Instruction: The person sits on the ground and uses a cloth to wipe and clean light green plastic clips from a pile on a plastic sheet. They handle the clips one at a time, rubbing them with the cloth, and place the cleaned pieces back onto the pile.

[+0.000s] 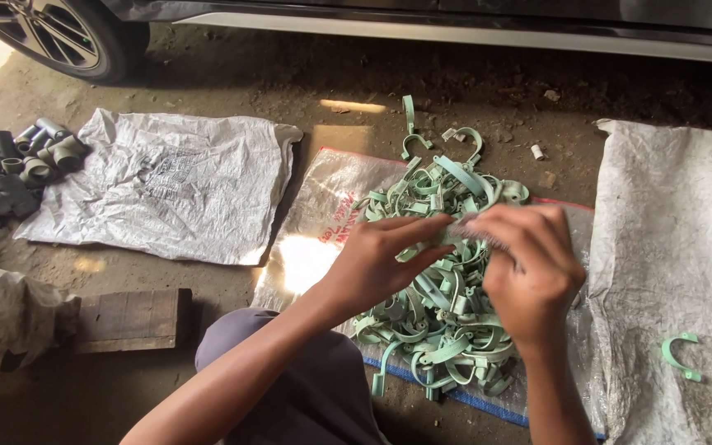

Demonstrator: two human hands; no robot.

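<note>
Pale-green plastic clips heaped mid-sack on floor. Left hand and right hand pinch one clip above heap, probably brushing it; tool blurred.

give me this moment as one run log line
left hand: holds pale green clip | right hand: works same clip | below: clip pile on sack

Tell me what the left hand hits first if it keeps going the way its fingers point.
Most likely the right hand: the left hand points right, its fingertips nearly meeting it at the pale green clip between them, above the pile of clips. Depth is unclear.
</note>
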